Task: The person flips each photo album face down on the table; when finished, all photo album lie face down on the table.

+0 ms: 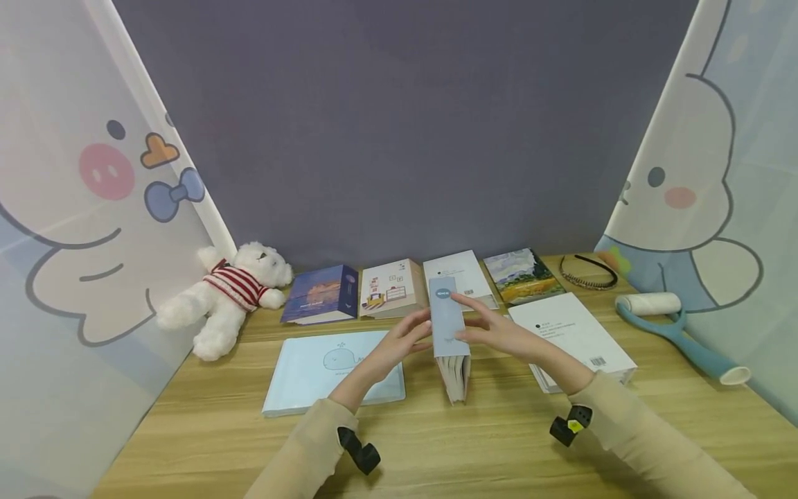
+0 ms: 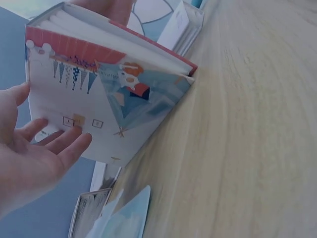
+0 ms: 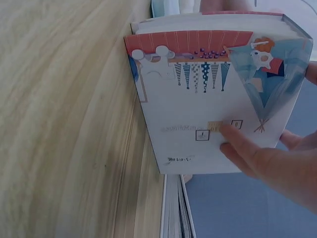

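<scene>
A thick photo album (image 1: pixel 450 322) stands on edge at the middle of the table, its light blue spine upward and its page ends toward me. My left hand (image 1: pixel 406 339) is at its left side. In the left wrist view, that hand's extended fingers (image 2: pixel 64 141) touch the illustrated cover and the thumb is near the spine. On the other side my right hand (image 1: pixel 495 329) has fingertips on the spine. Its other fingers (image 3: pixel 242 144) lie against the opposite cover, which shows a red canopy, bunting and a blue tent, in the right wrist view.
A pale blue whale album (image 1: pixel 312 367) lies left; a white album (image 1: pixel 576 333) lies right. Behind are a purple album (image 1: pixel 321 294), a cream one (image 1: pixel 389 287), another white one (image 1: pixel 476 277) and a landscape-covered one (image 1: pixel 522 274). Teddy bear (image 1: pixel 233 291), headband (image 1: pixel 589 283) and lint roller (image 1: pixel 679 333) flank them.
</scene>
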`<move>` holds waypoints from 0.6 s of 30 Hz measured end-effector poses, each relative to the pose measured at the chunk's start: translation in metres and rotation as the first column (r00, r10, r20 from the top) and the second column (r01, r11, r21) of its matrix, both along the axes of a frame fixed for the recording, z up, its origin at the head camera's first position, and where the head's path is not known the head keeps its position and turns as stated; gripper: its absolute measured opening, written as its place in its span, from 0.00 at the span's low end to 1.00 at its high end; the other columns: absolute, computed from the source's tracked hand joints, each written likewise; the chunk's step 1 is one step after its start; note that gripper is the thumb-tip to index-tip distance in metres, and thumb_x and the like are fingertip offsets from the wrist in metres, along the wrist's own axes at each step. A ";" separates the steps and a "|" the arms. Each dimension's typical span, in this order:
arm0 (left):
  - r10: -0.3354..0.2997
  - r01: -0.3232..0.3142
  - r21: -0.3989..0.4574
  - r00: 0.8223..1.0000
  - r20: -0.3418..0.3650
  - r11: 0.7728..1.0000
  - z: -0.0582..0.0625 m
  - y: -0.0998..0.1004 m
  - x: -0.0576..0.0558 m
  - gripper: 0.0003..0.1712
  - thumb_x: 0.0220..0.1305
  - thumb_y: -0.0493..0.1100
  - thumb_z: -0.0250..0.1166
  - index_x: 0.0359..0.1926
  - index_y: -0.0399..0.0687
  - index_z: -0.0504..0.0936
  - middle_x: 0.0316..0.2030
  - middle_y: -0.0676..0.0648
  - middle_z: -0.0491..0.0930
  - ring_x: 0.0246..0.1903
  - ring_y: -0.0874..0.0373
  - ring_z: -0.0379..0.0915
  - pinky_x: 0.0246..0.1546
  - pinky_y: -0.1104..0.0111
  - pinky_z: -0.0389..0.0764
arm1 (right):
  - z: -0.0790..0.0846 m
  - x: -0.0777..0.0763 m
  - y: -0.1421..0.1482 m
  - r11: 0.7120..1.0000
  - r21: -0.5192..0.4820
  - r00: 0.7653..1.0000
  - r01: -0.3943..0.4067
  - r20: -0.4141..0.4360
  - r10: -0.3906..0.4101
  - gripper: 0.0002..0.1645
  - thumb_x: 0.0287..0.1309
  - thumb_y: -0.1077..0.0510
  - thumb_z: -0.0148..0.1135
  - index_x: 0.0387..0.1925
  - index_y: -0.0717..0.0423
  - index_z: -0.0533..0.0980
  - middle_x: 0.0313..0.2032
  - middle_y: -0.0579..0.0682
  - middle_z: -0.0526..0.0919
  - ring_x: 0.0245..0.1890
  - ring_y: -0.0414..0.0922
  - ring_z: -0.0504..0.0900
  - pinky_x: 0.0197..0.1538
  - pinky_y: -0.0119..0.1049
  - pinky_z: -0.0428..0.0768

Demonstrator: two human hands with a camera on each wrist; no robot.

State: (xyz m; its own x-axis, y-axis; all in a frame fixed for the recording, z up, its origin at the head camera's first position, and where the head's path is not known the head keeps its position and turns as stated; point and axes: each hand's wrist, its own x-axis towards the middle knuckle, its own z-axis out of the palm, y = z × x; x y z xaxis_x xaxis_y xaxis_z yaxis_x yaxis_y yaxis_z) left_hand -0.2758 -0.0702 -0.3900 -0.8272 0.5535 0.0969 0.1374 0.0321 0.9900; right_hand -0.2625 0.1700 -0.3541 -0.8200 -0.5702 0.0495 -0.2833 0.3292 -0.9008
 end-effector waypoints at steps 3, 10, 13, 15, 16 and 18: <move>0.001 -0.001 -0.003 1.000 -0.017 1.000 -0.003 0.000 0.000 0.32 0.72 0.53 0.49 0.71 0.48 0.55 0.68 0.40 0.59 0.66 0.44 0.60 0.62 0.56 0.69 | -0.001 -0.001 0.002 1.000 0.006 1.000 -0.017 -0.010 0.017 0.43 0.65 0.49 0.55 0.73 0.37 0.44 0.74 0.52 0.40 0.69 0.63 0.55 0.62 0.57 0.68; 0.000 -0.002 -0.056 0.999 -0.048 0.998 -0.007 0.004 0.000 0.33 0.70 0.49 0.53 0.72 0.56 0.54 0.66 0.39 0.63 0.63 0.45 0.64 0.60 0.54 0.71 | -0.001 -0.001 0.011 0.999 0.043 0.999 -0.005 -0.047 0.007 0.37 0.68 0.48 0.50 0.72 0.41 0.47 0.73 0.55 0.41 0.66 0.63 0.60 0.61 0.54 0.70; -0.021 0.017 -0.081 0.998 -0.058 0.997 -0.009 0.007 0.000 0.33 0.70 0.48 0.54 0.72 0.60 0.54 0.66 0.39 0.63 0.63 0.46 0.64 0.59 0.57 0.72 | 0.000 -0.001 0.015 0.999 0.039 0.998 0.021 -0.061 -0.019 0.33 0.69 0.47 0.47 0.70 0.47 0.50 0.72 0.60 0.43 0.64 0.64 0.64 0.61 0.51 0.72; -0.029 0.020 -0.123 0.997 -0.078 0.992 -0.010 0.009 0.000 0.32 0.70 0.48 0.54 0.72 0.61 0.55 0.67 0.42 0.62 0.64 0.48 0.63 0.60 0.58 0.71 | 0.001 -0.001 0.017 0.997 0.044 0.996 0.064 -0.063 -0.061 0.31 0.69 0.46 0.47 0.68 0.50 0.53 0.70 0.62 0.47 0.62 0.63 0.66 0.59 0.48 0.75; -0.037 0.024 -0.145 0.995 -0.091 0.989 -0.011 0.010 0.000 0.32 0.70 0.47 0.54 0.72 0.60 0.56 0.68 0.43 0.62 0.64 0.48 0.63 0.60 0.58 0.71 | 0.002 -0.002 0.018 0.994 0.049 0.994 0.094 -0.064 -0.091 0.31 0.69 0.46 0.47 0.67 0.52 0.54 0.70 0.63 0.49 0.61 0.62 0.67 0.57 0.47 0.76; -0.047 0.022 -0.200 0.992 -0.118 0.980 -0.012 0.012 0.001 0.30 0.70 0.47 0.54 0.71 0.55 0.59 0.68 0.46 0.62 0.65 0.49 0.62 0.62 0.58 0.69 | 0.002 -0.002 0.019 0.985 0.067 0.986 0.158 -0.062 -0.154 0.31 0.68 0.44 0.48 0.65 0.54 0.56 0.68 0.64 0.52 0.59 0.61 0.70 0.52 0.45 0.80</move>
State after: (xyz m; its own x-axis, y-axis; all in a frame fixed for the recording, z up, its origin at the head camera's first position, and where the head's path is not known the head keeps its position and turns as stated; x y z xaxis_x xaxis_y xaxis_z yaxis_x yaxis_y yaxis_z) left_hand -0.2750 -0.0584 -0.4018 -0.7960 0.5998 0.0811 0.2607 0.2188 0.9403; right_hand -0.2645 0.1892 -0.3523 -0.8963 -0.4390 0.0625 -0.2734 0.4361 -0.8574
